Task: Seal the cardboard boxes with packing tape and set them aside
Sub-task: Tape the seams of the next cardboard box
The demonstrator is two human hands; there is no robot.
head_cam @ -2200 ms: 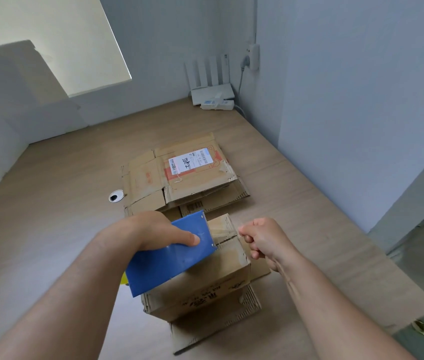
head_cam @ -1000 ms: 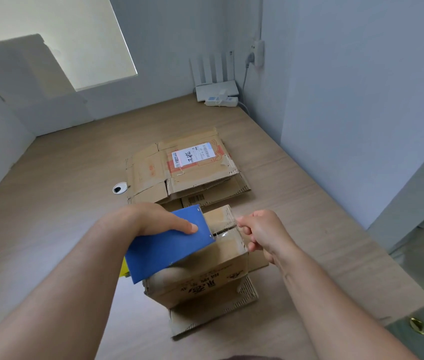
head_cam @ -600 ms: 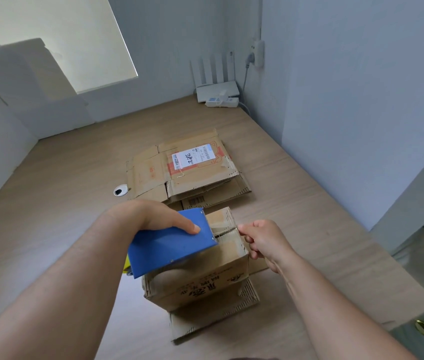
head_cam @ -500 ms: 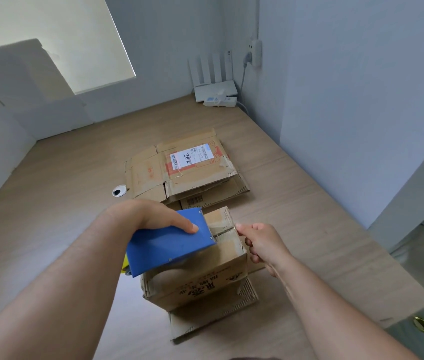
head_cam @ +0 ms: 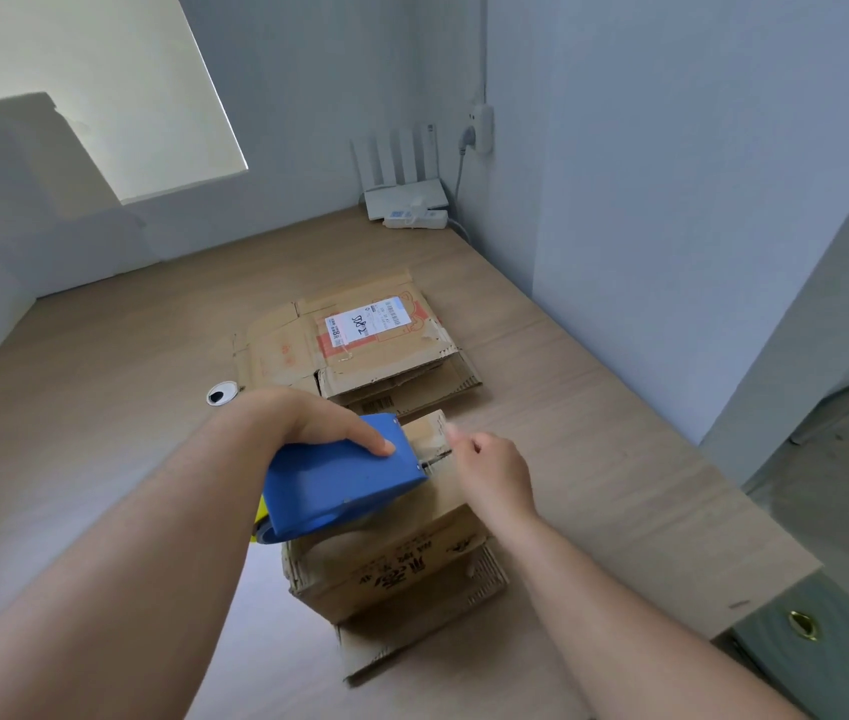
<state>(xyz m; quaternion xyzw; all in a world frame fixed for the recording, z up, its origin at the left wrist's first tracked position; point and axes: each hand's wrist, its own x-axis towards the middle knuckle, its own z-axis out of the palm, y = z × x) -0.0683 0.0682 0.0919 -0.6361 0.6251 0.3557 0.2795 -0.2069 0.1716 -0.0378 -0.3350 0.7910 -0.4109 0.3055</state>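
Observation:
A small brown cardboard box point(head_cam: 401, 569) with printed characters on its side stands on a flat piece of cardboard point(head_cam: 412, 636) on the wooden table. My left hand point(head_cam: 318, 418) grips a blue tape dispenser point(head_cam: 344, 480) laid across the box top, its front end near the far edge. My right hand point(head_cam: 495, 470) is over the box's right top, fingertips reaching down onto the top beside the dispenser's front. It is motion-blurred, and I see no tape in it. The box's top seam is mostly hidden.
A stack of flattened cardboard boxes point(head_cam: 360, 350) with a white shipping label lies just beyond. A cable grommet point(head_cam: 221, 393) is to its left. A white router point(head_cam: 404, 197) and power strip point(head_cam: 414, 219) sit in the far corner. A wall runs close on the right.
My right hand, which pinched the tape end off the box's right edge, has moved left onto the box top. The dispenser has tilted flatter and slid slightly toward me.

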